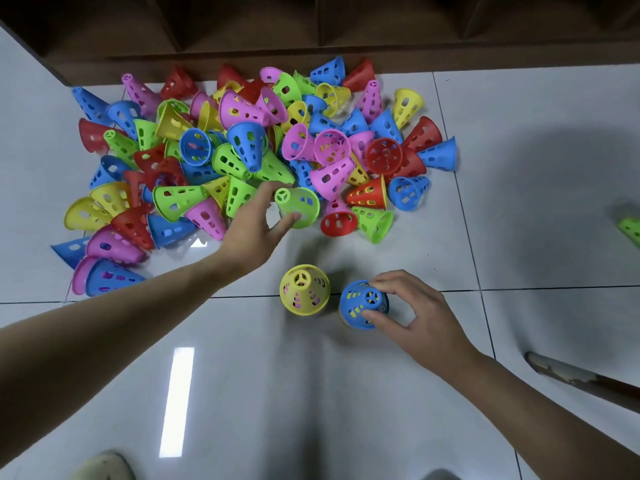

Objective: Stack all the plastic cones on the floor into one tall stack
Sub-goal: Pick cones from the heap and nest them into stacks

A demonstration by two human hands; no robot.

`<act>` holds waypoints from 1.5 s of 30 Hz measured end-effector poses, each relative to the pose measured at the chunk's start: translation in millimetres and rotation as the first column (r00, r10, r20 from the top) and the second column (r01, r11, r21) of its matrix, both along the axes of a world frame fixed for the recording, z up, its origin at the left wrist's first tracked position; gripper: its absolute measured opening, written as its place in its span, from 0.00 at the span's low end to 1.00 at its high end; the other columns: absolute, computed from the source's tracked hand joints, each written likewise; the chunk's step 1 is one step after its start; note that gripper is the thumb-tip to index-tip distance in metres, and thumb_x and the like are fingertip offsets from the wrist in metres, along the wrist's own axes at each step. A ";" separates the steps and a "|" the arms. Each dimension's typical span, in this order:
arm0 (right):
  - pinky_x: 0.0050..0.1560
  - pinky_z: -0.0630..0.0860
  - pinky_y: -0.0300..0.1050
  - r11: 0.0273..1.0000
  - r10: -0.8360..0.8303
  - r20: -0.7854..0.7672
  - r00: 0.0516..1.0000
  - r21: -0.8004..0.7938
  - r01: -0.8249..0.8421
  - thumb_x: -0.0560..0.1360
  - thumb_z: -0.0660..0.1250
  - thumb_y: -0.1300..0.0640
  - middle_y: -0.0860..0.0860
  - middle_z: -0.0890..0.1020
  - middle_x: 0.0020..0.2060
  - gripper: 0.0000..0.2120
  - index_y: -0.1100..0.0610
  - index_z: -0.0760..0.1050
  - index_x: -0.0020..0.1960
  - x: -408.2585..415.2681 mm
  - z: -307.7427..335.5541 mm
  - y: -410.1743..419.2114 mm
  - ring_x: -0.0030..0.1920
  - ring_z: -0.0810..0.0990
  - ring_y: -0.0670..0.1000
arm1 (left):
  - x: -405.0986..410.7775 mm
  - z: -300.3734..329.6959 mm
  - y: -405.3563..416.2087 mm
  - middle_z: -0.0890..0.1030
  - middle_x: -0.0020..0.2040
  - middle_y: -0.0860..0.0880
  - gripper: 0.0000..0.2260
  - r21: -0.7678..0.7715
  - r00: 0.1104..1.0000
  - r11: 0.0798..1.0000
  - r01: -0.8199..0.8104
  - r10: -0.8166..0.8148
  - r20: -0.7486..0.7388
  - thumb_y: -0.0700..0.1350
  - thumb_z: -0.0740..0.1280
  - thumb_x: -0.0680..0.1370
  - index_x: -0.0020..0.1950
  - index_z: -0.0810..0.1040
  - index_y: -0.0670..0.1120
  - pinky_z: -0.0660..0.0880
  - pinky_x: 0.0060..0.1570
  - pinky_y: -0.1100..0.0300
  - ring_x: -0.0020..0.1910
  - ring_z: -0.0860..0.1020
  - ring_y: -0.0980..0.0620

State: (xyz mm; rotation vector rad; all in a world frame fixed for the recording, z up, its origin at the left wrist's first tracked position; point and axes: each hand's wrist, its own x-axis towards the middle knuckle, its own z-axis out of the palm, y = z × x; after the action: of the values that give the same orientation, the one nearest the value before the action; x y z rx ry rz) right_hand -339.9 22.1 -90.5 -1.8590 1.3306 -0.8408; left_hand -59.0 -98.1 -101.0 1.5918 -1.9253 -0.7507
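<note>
A big loose pile of perforated plastic cones [242, 154] in several colours lies on the white tiled floor near a wooden shelf. My left hand [254, 223] reaches to the pile's front edge and grips a green cone [301, 206] between thumb and fingers. Nearer to me stand two short upright stacks. One has a yellow cone [304, 289] on top with pink showing through its holes. The other is topped by a blue cone [360, 304] over a yellow one, and my right hand [412, 306] holds that blue cone by its narrow top.
A dark wooden shelf unit [346, 29] runs along the back behind the pile. One green cone [632, 230] lies alone at the right edge. A wooden stick [581, 379] slants in at lower right. A shoe [104, 465] shows at the bottom left.
</note>
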 end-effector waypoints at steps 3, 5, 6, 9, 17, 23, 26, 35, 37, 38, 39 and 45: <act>0.55 0.76 0.46 1.000 -0.004 0.003 1.000 -0.007 0.004 0.72 0.75 0.53 0.43 0.80 0.51 0.12 0.55 0.80 0.54 -1.0 -1.2 0.4 0.54 0.80 0.46 | 4.5 43.5 25.8 0.79 0.55 0.56 0.20 -0.057 0.998 0.998 -0.015 0.011 -0.066 0.53 0.69 0.80 0.67 0.71 0.45 0.69 0.47 0.72 0.49 0.76 0.61; 0.54 0.77 0.47 1.000 0.005 0.001 1.000 0.002 -0.005 0.73 0.75 0.53 0.43 0.80 0.51 0.12 0.55 0.79 0.54 -1.1 -0.7 0.3 0.54 0.80 0.48 | 5.0 65.8 44.7 0.77 0.50 0.60 0.17 -0.095 0.994 0.995 -0.020 0.009 -0.109 0.51 0.68 0.80 0.65 0.72 0.44 0.67 0.44 0.74 0.46 0.75 0.65; 0.54 0.77 0.48 1.000 0.007 -0.005 1.000 0.008 -0.007 0.73 0.75 0.52 0.44 0.80 0.51 0.12 0.54 0.79 0.54 -0.9 -0.1 0.0 0.54 0.80 0.48 | 5.1 73.6 54.0 0.76 0.50 0.61 0.16 -0.121 0.992 0.993 -0.003 -0.012 -0.123 0.49 0.68 0.80 0.64 0.72 0.45 0.68 0.45 0.74 0.47 0.75 0.65; 0.55 0.77 0.49 0.998 0.035 -0.015 0.999 0.060 -0.034 0.73 0.76 0.52 0.42 0.80 0.53 0.14 0.52 0.78 0.55 -2.7 3.2 -1.8 0.55 0.80 0.48 | 8.5 80.6 75.0 0.79 0.53 0.52 0.14 -0.140 0.981 0.985 0.106 -0.127 -0.150 0.50 0.68 0.80 0.64 0.72 0.46 0.72 0.52 0.69 0.53 0.77 0.57; 0.65 0.71 0.41 0.967 0.153 -0.163 0.975 0.227 -0.114 0.77 0.58 0.36 0.41 0.75 0.63 0.27 0.48 0.70 0.70 -31.9 17.9 -60.2 0.65 0.74 0.40 | 13.4 48.7 95.8 0.79 0.59 0.53 0.19 0.007 0.947 0.950 0.313 -0.312 -0.073 0.53 0.70 0.79 0.66 0.75 0.46 0.75 0.58 0.57 0.58 0.78 0.53; 0.71 0.67 0.53 0.996 0.037 -0.518 0.854 0.091 0.012 0.78 0.67 0.46 0.54 0.71 0.70 0.28 0.58 0.69 0.73 1.0 -36.0 -127.1 0.70 0.69 0.56 | 10.4 31.6 92.9 0.79 0.59 0.53 0.20 0.010 0.932 0.933 0.359 -0.359 -0.049 0.54 0.71 0.78 0.66 0.75 0.47 0.75 0.57 0.57 0.58 0.78 0.54; 0.69 0.65 0.55 0.992 0.015 -0.675 0.738 0.103 0.074 0.78 0.64 0.42 0.54 0.70 0.70 0.31 0.57 0.65 0.75 14.9 -51.4 -138.1 0.70 0.67 0.58 | 8.4 28.9 91.9 0.79 0.58 0.53 0.19 0.002 0.935 0.936 0.351 -0.351 -0.047 0.54 0.72 0.78 0.66 0.76 0.47 0.74 0.57 0.59 0.56 0.78 0.53; 0.58 0.70 0.52 0.904 -0.008 -0.765 0.644 0.269 0.331 0.71 0.68 0.37 0.54 0.81 0.54 0.25 0.53 0.73 0.60 -2.3 -50.2 -125.7 0.59 0.76 0.58 | 8.0 24.7 84.1 0.80 0.57 0.52 0.21 0.003 0.925 0.926 0.377 -0.377 -0.047 0.56 0.71 0.77 0.64 0.77 0.46 0.76 0.55 0.59 0.55 0.79 0.54; 0.56 0.74 0.52 0.872 -0.170 -0.526 0.834 0.314 0.376 0.68 0.65 0.32 0.52 0.81 0.48 0.25 0.48 0.75 0.56 -10.9 -30.2 -108.6 0.55 0.78 0.56 | 8.8 24.2 81.6 0.80 0.57 0.53 0.20 0.015 0.922 0.923 0.385 -0.384 -0.057 0.57 0.71 0.77 0.63 0.77 0.46 0.77 0.54 0.57 0.54 0.79 0.54; 0.56 0.75 0.52 0.861 -0.254 -0.366 0.895 0.336 0.381 0.67 0.64 0.31 0.51 0.81 0.47 0.24 0.45 0.75 0.55 -12.8 -16.7 -97.7 0.53 0.78 0.54 | 8.7 23.3 81.2 0.80 0.57 0.53 0.21 0.013 0.921 0.923 0.385 -0.384 -0.059 0.57 0.71 0.77 0.63 0.77 0.46 0.77 0.54 0.56 0.54 0.79 0.54; 0.56 0.76 0.52 0.865 -0.306 -0.216 0.927 0.343 0.365 0.67 0.65 0.31 0.51 0.80 0.47 0.24 0.44 0.76 0.56 -12.8 -3.2 -84.5 0.53 0.78 0.52 | 8.5 22.5 81.4 0.80 0.57 0.53 0.21 0.010 0.921 0.923 0.385 -0.384 -0.060 0.58 0.71 0.77 0.63 0.77 0.46 0.77 0.54 0.56 0.54 0.79 0.54; 0.62 0.75 0.52 0.947 -0.268 0.206 0.941 0.236 0.218 0.70 0.71 0.42 0.50 0.79 0.60 0.26 0.44 0.72 0.66 10.3 55.6 -2.7 0.61 0.79 0.50 | 9.7 20.5 79.5 0.80 0.57 0.53 0.21 0.001 0.918 0.920 0.393 -0.392 -0.057 0.57 0.72 0.76 0.63 0.77 0.46 0.78 0.54 0.57 0.54 0.79 0.56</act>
State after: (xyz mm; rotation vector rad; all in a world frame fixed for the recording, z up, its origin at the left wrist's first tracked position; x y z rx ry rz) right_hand -329.6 19.4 -34.9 -1.4018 1.4540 -0.9731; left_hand -49.3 -18.6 -80.5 1.1840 -2.2313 -0.9561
